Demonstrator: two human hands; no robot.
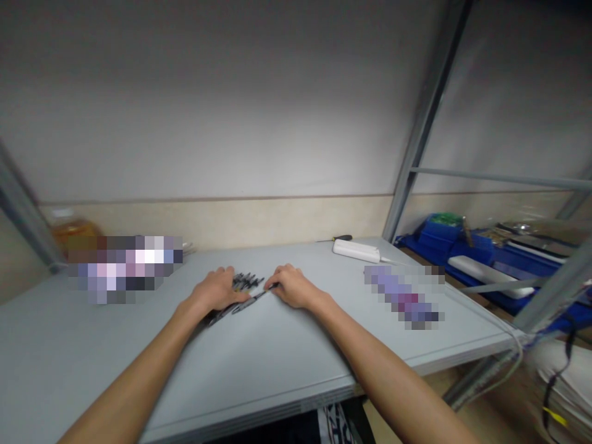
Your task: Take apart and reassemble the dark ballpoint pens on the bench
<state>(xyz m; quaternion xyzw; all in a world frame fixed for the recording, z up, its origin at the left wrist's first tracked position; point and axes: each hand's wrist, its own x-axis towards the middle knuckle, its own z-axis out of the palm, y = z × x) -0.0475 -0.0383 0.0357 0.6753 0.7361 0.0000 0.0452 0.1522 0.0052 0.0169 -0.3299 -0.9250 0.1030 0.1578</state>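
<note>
A bundle of dark, slim pens (248,282) lies on the grey tabletop in front of me. My left hand (218,288) is curled over the bundle from the left, its thumb stretched along the near side and its fingertips partly hidden. Between the thumb and fingers of my right hand (290,286) is the end of a single pen (259,296), which slants down to the left towards my left thumb. Pen ends stick out on both sides of my left hand.
A white power strip (356,251) and a screwdriver (342,238) lie at the back right. Blurred-out items stand at left and right. Behind the metal post (419,123) are blue trays (437,234). The wall closes off the back; the table's front edge (259,407) is near me.
</note>
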